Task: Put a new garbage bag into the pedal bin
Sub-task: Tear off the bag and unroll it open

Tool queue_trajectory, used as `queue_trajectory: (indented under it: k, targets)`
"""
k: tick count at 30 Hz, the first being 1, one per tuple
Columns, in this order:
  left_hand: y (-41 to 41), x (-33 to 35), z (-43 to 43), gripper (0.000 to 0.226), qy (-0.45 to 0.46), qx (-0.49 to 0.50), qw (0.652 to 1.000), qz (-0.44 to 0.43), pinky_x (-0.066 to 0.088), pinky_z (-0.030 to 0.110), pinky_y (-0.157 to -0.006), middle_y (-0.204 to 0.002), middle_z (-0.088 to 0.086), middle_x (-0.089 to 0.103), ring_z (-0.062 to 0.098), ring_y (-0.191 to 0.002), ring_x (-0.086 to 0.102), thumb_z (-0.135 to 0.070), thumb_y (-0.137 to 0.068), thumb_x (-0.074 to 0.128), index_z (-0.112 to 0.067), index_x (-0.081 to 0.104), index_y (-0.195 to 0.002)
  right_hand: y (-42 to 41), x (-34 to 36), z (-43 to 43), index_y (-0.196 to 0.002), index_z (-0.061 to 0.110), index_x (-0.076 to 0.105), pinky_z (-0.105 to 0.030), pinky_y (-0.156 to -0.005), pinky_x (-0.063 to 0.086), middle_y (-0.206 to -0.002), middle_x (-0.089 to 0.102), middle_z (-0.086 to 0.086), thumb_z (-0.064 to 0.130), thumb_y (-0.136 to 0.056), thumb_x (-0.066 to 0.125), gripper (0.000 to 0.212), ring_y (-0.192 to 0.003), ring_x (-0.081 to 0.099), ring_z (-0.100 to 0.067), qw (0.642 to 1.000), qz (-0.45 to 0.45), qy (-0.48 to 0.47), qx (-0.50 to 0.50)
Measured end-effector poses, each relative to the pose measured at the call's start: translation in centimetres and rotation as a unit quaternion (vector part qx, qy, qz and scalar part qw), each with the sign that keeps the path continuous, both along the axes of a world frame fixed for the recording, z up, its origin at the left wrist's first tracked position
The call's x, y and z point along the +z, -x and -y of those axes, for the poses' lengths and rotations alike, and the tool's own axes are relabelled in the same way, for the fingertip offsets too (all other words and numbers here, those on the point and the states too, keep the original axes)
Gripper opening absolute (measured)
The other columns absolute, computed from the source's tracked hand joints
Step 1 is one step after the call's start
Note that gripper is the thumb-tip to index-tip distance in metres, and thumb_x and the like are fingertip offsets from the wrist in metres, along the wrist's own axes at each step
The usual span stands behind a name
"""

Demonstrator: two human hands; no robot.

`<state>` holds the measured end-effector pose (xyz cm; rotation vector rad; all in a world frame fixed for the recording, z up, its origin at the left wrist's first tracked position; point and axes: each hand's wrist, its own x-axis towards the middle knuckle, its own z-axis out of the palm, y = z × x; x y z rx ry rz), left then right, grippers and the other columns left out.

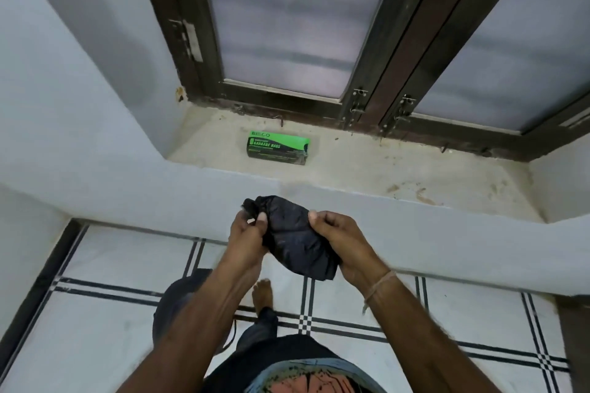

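My fingers sit behind the folded bag (295, 239), out of sight; only the thumbs show in front. Bag's lower corner runs under my right hand (346, 244). Left forearm covers part of a dark rounded thing (174, 303) on the floor; can't tell what it is. Small print on the green box (277, 148) is too fine to read. Frosted window (287, 19) shows nothing beyond it. My torso is cut off by the bottom edge.
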<state>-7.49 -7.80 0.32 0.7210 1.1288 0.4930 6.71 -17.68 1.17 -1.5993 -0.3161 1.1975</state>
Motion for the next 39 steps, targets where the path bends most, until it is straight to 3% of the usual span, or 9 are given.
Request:
queue_trajectory:
  k: [5, 9, 17, 23, 27, 31, 34, 37, 39]
  targets:
    - [5.0, 0.4, 6.2, 0.041, -0.106, -0.148, 0.983, -0.039, 0.061, 0.031, -0.075, -0.102, 0.01, 0.081, 0.028, -0.101, 0.077, -0.04, -0.09, 0.075, -0.005, 0.073, -0.112, 1.8, 1.1, 5.9, -0.09, 0.004, 0.072, -0.025, -0.064, 0.057, -0.085, 0.075, -0.011, 0.027, -0.096, 0.071, 0.023, -0.075, 0.072, -0.019, 0.996, -0.012, -0.021, 0.086]
    - [8.3, 0.2, 8.9, 0.042, -0.041, -0.035, 0.997, -0.053, 0.058, 0.06, -0.093, -0.105, 0.024, 0.078, 0.041, -0.099, 0.075, -0.042, -0.09, 0.078, -0.003, 0.074, -0.104, 2.8, 1.6, 10.7, -0.103, 0.006, 0.076, -0.021, -0.07, 0.056, -0.094, 0.076, -0.008, 0.021, -0.091, 0.077, 0.019, -0.082, 0.071, -0.015, 0.981, 0.002, -0.005, 0.196]
    - [15.6, 2.0, 13.5, 0.043, 0.012, 0.114, 0.993, -0.009, 0.063, 0.032, -0.058, -0.111, 0.018, 0.075, 0.026, -0.082, 0.078, -0.035, -0.095, 0.073, -0.002, 0.065, -0.121, 9.6, 2.3, 17.0, -0.117, 0.004, 0.073, -0.031, -0.074, 0.056, -0.098, 0.075, -0.008, 0.012, -0.094, 0.072, 0.025, -0.085, 0.069, -0.018, 0.989, -0.054, -0.024, 0.135]
    - [22.8, 1.1, 13.1, 0.054, -0.013, 0.098, 0.995, -0.004, 0.062, 0.047, -0.088, -0.117, 0.015, 0.075, 0.031, -0.103, 0.074, -0.042, -0.092, 0.073, -0.004, 0.064, -0.13, 16.9, 3.1, 16.4, -0.103, 0.003, 0.072, -0.018, -0.051, 0.047, -0.086, 0.074, -0.006, 0.022, -0.086, 0.077, 0.025, -0.072, 0.064, -0.016, 0.992, -0.077, -0.079, -0.053]
    - [30.8, 0.0, 11.7, 0.055, -0.032, 0.061, 0.996, -0.047, 0.06, 0.047, -0.091, -0.12, 0.016, 0.075, 0.033, -0.11, 0.072, -0.043, -0.088, 0.077, -0.008, 0.064, -0.128, 24.6, 3.3, 13.8, -0.113, 0.006, 0.075, -0.04, -0.089, 0.061, -0.109, 0.078, -0.012, 0.027, -0.098, 0.066, 0.027, -0.097, 0.075, -0.021, 0.99, -0.082, -0.111, -0.019]
    - [38.8, 0.1, 11.0, 0.088, -0.25, -0.023, 0.954, -0.164, 0.052, 0.044, -0.105, -0.143, -0.003, 0.055, 0.022, -0.134, 0.055, -0.077, -0.073, 0.073, -0.029, 0.047, -0.143, 33.7, 3.8, 11.1, -0.111, 0.004, 0.074, -0.04, -0.086, 0.059, -0.105, 0.077, -0.014, 0.026, -0.093, 0.068, 0.03, -0.095, 0.073, -0.024, 0.988, -0.084, -0.121, 0.035]
    - [40.7, 2.6, 10.8, 0.066, -0.279, -0.128, 0.95, -0.064, 0.052, 0.021, -0.1, -0.138, -0.015, 0.059, 0.003, -0.128, 0.058, -0.065, -0.085, 0.07, -0.035, 0.052, -0.14, 38.7, 4.6, 9.7, -0.117, -0.01, 0.066, -0.036, -0.084, 0.06, -0.105, 0.072, -0.021, 0.024, -0.087, 0.075, 0.046, -0.097, 0.07, -0.031, 0.986, -0.096, -0.121, 0.066]
    - [41.9, 4.8, 10.6, 0.041, -0.229, -0.154, 0.959, 0.061, 0.058, 0.046, -0.094, -0.106, 0.013, 0.073, 0.024, -0.098, 0.07, -0.042, -0.095, 0.072, -0.004, 0.068, -0.11, 42.1, 5.4, 9.6, -0.116, -0.007, 0.069, -0.034, -0.082, 0.061, -0.103, 0.075, -0.02, 0.019, -0.091, 0.071, 0.036, -0.095, 0.073, -0.029, 0.985, -0.098, -0.129, 0.062]
    - [42.8, 5.2, 10.5, 0.031, -0.22, -0.122, 0.964, 0.09, 0.06, 0.038, -0.077, -0.087, 0.017, 0.069, 0.024, -0.081, 0.066, -0.028, -0.101, 0.066, 0.002, 0.067, -0.098, 42.9, 5.7, 10.1, -0.109, 0.0, 0.072, -0.03, -0.073, 0.059, -0.095, 0.076, -0.013, 0.019, -0.089, 0.072, 0.028, -0.084, 0.074, -0.022, 0.988, -0.075, -0.123, 0.057]
